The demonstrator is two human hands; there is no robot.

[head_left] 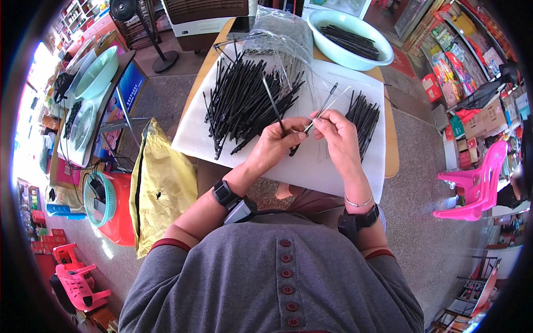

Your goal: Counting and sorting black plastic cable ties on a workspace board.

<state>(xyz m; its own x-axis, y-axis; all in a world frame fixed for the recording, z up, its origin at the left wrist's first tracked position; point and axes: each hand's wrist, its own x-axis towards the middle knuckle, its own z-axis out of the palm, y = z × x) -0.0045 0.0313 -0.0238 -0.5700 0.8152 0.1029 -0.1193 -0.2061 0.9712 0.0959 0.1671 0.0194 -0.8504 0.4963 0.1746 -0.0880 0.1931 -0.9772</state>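
Note:
Over the white sheet [191, 127] on the table, my two hands meet at the fingertips. My left hand [277, 143] is closed round a slim black stick [272, 99] that slants up and away. With thumb and fingers, my right hand [337, 133] pinches thin, pale wire-like strips [328, 100], whose lower ends reach the left fingertips. A large, loose pile of black sticks [244, 102] lies beyond my left hand. Just right of my right hand, a smaller bundle of black sticks [363, 119] lies side by side. The exact ends between my fingers are too small to tell.
A clear plastic bag of thin wire-like strips [283, 33] lies at the table's far side. Beside it, a pale blue basin [352, 61] holds more black sticks. A yellow sack [164, 188] and red tub [123, 194] stand left, a pink chair [477, 183] right.

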